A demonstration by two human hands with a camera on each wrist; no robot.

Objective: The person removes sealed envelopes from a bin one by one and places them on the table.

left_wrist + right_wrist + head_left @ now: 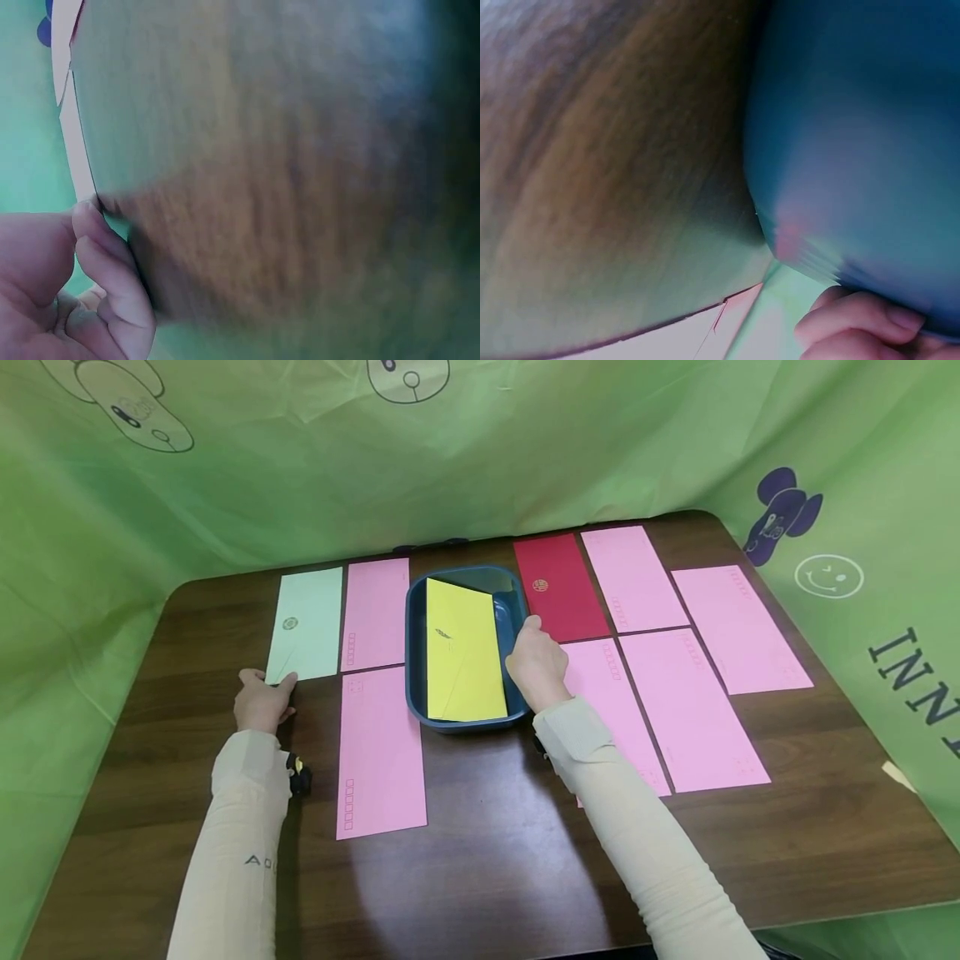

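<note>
My left hand is at the near edge of a pale mint envelope on the left of the table. In the left wrist view, the curled fingers pinch a thin edge. On the other side, my right hand grips the right rim of a blue plastic basin. Its fingers curl at the basin's rim in the right wrist view. A yellow envelope lies inside the basin, slightly tilted. Whatever is beneath that envelope is hidden.
Two pink envelopes lie left of the basin, one partly under its edge. To the right are a red envelope and several pink ones. Green printed cloth hangs around the brown wooden table.
</note>
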